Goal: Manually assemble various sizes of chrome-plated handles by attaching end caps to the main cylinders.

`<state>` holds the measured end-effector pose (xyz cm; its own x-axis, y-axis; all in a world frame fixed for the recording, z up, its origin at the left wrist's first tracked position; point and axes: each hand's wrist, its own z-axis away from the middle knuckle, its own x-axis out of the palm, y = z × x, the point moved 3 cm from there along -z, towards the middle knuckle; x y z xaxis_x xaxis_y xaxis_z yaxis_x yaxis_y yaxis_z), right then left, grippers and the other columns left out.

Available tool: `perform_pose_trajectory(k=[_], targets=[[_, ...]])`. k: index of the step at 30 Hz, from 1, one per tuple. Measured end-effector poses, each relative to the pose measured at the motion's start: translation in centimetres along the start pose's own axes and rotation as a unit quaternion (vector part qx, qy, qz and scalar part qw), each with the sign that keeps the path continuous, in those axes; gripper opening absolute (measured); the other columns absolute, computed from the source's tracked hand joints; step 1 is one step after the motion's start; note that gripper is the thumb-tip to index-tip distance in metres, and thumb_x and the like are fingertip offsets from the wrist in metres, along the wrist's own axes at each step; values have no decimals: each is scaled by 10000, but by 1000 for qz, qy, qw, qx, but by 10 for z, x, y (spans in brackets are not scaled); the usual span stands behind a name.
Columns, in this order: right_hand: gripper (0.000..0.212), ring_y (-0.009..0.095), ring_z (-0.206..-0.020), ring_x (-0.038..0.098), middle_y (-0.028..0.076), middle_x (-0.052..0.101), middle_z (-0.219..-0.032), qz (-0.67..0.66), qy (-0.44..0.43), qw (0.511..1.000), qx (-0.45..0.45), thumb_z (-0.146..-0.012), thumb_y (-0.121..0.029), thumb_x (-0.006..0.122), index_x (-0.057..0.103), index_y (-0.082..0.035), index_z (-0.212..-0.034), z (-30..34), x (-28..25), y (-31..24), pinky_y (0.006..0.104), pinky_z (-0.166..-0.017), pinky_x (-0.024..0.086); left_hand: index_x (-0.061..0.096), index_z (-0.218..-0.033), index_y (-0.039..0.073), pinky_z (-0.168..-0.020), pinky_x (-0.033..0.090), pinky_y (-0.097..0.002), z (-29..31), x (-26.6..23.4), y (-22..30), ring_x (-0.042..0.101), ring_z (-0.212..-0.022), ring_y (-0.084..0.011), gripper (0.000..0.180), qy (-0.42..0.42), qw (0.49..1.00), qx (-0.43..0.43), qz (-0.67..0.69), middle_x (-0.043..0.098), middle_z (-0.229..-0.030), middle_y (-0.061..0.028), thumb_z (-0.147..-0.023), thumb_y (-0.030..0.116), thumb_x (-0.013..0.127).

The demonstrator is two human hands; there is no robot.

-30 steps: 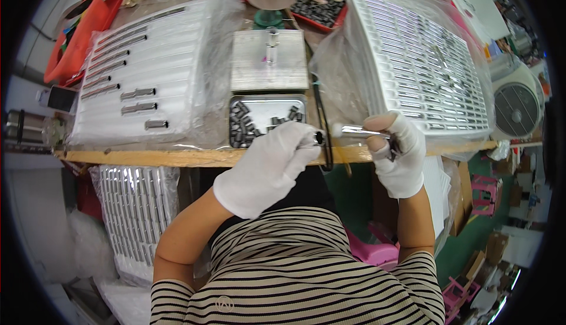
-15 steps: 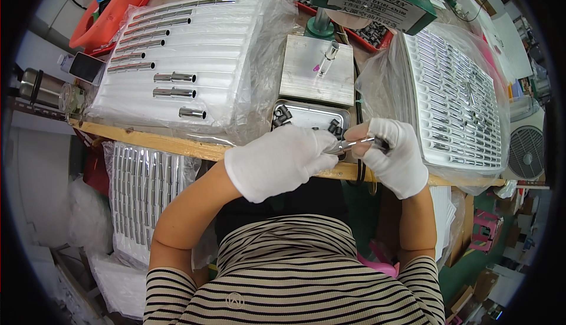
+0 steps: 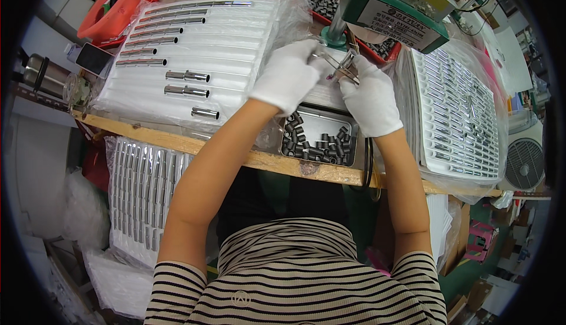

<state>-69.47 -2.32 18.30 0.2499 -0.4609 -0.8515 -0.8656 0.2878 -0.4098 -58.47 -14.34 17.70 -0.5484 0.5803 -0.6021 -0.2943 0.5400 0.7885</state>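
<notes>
My left hand [image 3: 288, 77], in a white glove, reaches over the metal block [image 3: 323, 96] of the press, fingers pinched at one end of a slim chrome tube [image 3: 341, 68]. Opposite it, my right hand [image 3: 375, 102], gloved with bare fingertips showing, closes on the tube's other end beside the upright fixture post. The fingers partly cover both post and tube, so whether they touch is unclear. Just in front of the block, a metal tray [image 3: 354, 148] holds many short dark grey sleeves [image 3: 336, 148].
A green press head [image 3: 383, 15] hangs over the block. Left lies a white ribbed tray [image 3: 236, 59] with several chrome tubes; right, a plastic-wrapped tray [image 3: 421, 118] full of tubes. Red bins [image 3: 389, 53] of dark parts stand behind. A wooden edge [image 3: 259, 160] runs along the table front.
Both hands have moved forward and up from above the small parts tray to the press block, carrying the chrome tube. The tray of dark sleeves is now uncovered. The view has shifted slightly.
</notes>
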Motion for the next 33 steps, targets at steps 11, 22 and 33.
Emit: perform_pose_trajectory(k=[11,22,33], targets=[[128,43,-589,535,17,580,-645,-388,-115,904,140,-841,-111,697,615,-13,-832,79,6,-81,220,-525,419,500,-846,37,-499,338,-196,75,12,7,402,-590,-13,359,204,879,-40,429,460,-685,42,-747,158,823],[164,300,-582,593,95,578,-658,-287,-181,928,-157,-824,-160,707,573,-70,-795,95,-7,-113,380,-522,461,598,-894,-30,-499,337,-248,117,-21,7,447,-616,-51,291,10,973,103,206,472,-654,20,-889,254,664],[110,159,-545,492,73,599,-698,-346,-155,919,-106,-816,-126,722,686,-61,-896,108,-19,-70,248,-540,420,622,-1081,40,-574,463,-371,154,11,18,585,-650,-290,228,-275,918,150,244,608,-735,-120,-859,93,609]])
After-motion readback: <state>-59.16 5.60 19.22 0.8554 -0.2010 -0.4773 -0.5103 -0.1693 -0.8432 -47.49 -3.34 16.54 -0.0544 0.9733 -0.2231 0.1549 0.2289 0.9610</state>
